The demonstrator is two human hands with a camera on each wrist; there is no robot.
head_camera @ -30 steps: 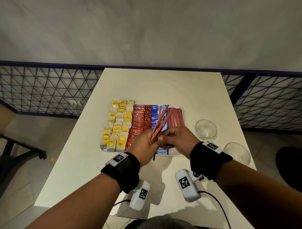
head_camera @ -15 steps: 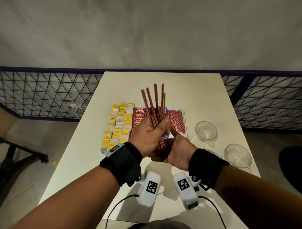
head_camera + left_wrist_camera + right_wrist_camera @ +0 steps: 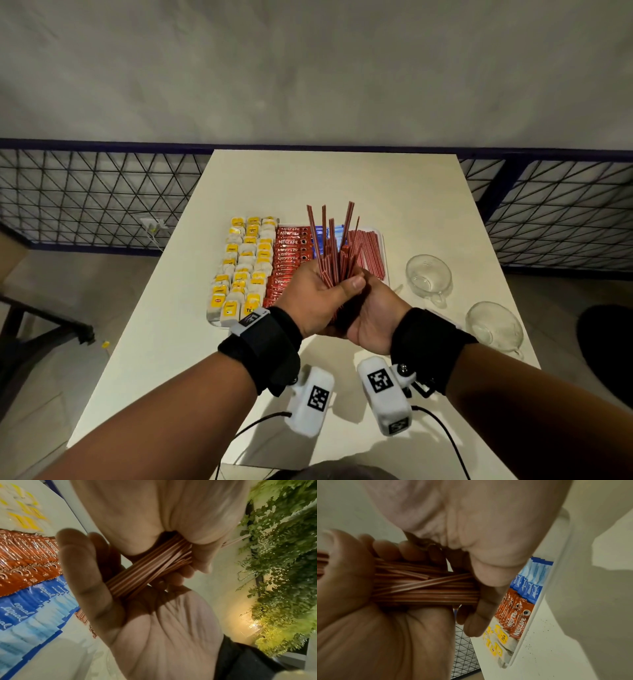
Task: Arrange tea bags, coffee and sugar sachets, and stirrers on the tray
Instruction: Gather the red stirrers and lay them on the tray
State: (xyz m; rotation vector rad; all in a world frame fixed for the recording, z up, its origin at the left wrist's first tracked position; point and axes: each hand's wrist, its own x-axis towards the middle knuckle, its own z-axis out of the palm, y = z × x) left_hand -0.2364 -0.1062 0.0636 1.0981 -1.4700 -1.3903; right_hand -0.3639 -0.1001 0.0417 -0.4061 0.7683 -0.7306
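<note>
Red stirrers [image 3: 334, 253] are gripped upright in the left hand [image 3: 313, 301], their lower ends cupped by the right hand [image 3: 375, 317], above the tray's [image 3: 384, 246] near edge on the worktop [image 3: 342, 181]. From the left wrist, the bundle is seen clamped mid-length. From the right wrist, crossed sticks show; light, thin and slippery, they are probably best squeezed near the middle.

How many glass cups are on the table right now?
2. Both stand on the table right of the tray: one glass cup close beside it, the other glass cup nearer the person, by the table's right edge.
</note>
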